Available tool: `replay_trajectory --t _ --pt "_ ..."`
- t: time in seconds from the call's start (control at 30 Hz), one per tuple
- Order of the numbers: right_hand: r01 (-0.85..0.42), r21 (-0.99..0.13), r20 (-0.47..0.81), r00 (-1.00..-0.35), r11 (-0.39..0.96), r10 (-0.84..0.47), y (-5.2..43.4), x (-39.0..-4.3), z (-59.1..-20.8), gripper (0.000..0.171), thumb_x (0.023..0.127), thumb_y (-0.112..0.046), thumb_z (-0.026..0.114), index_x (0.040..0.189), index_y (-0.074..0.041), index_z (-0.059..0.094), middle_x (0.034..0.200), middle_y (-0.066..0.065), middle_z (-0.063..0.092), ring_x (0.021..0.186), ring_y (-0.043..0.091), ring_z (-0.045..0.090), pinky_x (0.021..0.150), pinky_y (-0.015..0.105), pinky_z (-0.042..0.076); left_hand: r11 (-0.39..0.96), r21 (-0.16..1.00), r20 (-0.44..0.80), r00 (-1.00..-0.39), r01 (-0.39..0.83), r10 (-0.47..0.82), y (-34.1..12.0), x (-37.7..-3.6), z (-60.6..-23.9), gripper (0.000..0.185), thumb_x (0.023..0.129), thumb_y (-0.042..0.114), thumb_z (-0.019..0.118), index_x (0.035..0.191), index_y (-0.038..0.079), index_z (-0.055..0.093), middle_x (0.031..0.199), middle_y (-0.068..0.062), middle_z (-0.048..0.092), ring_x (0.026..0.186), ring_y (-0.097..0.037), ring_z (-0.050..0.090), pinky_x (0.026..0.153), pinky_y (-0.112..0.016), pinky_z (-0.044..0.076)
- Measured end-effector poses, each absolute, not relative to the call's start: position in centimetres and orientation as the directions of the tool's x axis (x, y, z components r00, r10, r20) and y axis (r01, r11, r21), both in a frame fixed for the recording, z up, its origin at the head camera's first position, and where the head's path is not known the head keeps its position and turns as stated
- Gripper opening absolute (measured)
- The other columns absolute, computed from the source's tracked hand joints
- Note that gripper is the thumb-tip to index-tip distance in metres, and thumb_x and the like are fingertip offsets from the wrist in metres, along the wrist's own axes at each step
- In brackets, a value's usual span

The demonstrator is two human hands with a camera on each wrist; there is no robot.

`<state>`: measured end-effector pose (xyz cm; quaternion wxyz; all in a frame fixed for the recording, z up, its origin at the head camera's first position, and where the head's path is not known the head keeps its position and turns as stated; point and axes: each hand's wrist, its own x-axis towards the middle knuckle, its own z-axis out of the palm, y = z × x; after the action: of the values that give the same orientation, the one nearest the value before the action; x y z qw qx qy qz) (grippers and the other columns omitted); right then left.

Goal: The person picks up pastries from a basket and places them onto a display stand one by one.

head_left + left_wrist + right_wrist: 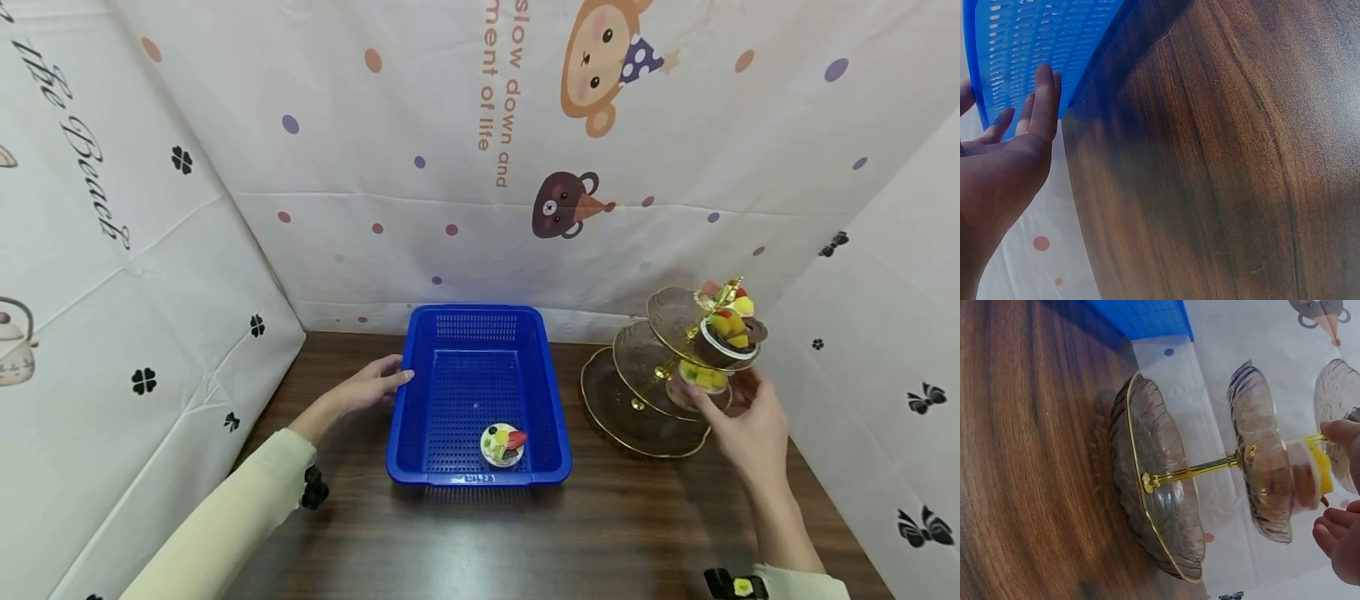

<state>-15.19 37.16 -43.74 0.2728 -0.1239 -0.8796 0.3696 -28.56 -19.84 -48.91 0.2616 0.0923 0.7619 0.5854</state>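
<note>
On the wooden table [615,525], a blue basket [450,467] sits centre with the left hand [371,385] resting flat-fingered on its nine-o'clock rim. At three o'clock, a tiered glass stand [637,400]; the right hand [746,433] reaches its middle tier, fingers around a yellow dessert cup [705,379], apparently mid-pickup. One cake [503,444] lies in the basket; next, probably, a careful lift clear.

Two bare hands, no rings, no gloves. Left hand [371,385]: short plain nails. Left sleeve [225,517]: pale cream, long, smooth fabric, cuff ending at wrist. Black clip-like strap piece [314,487] at left cuff. Right hand [750,433]. Right sleeve [802,582]: same cream. Right wrist: black band [731,585] with small yellow patch.
</note>
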Motion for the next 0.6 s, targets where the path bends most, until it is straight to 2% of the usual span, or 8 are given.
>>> replay_trajectory --t 0.1,0.33,0.5,0.6 --pt "0.007 -0.696 0.422 -0.805 0.718 0.417 36.9 -14.7 -43.4 0.083 0.089 -0.029 0.088 0.155 -0.001 0.045 0.142 0.024 0.058 0.122 0.042 0.059 0.079 0.009 0.038 0.299 0.939 -0.293 -0.845 -0.167 0.447 -19.8 -28.5 -48.9 0.056 0.113 0.036 0.055 0.159 0.009 0.039 0.148 -0.020 0.053 0.135 -0.038 0.058 0.111 -0.058 0.049" --pt "-0.009 -0.681 0.488 -0.751 0.732 0.445 36.2 -13.4 -43.1 0.079 0.087 -0.025 0.090 0.150 0.000 0.049 0.138 0.022 0.059 0.118 0.034 0.057 0.093 0.011 0.036 0.310 0.935 -0.303 -0.843 -0.173 0.445 -19.8 -28.6 -48.9 0.055 0.113 0.036 0.052 0.160 0.009 0.038 0.150 -0.020 0.053 0.136 -0.040 0.057 0.113 -0.059 0.048" --pt "-0.085 -0.655 0.592 -0.675 0.751 0.441 35.2 -12.5 -43.2 0.074 0.081 -0.016 0.093 0.144 0.002 0.057 0.129 0.019 0.064 0.108 0.003 0.053 0.092 0.009 0.037 0.310 0.935 -0.301 -0.842 -0.170 0.448 -19.8 -28.8 -49.0 0.058 0.113 0.038 0.053 0.160 0.009 0.037 0.151 -0.021 0.051 0.138 -0.040 0.056 0.113 -0.060 0.047" --pt "-0.158 -0.636 0.648 -0.641 0.755 0.411 34.3 -12.4 -43.4 0.073 0.077 -0.009 0.095 0.140 0.003 0.060 0.126 0.020 0.067 0.107 -0.008 0.049 0.092 0.009 0.038 0.304 0.936 -0.302 -0.844 -0.176 0.443 -19.8 -28.7 -49.0 0.058 0.113 0.038 0.054 0.160 0.009 0.037 0.151 -0.021 0.051 0.138 -0.041 0.055 0.113 -0.060 0.047"
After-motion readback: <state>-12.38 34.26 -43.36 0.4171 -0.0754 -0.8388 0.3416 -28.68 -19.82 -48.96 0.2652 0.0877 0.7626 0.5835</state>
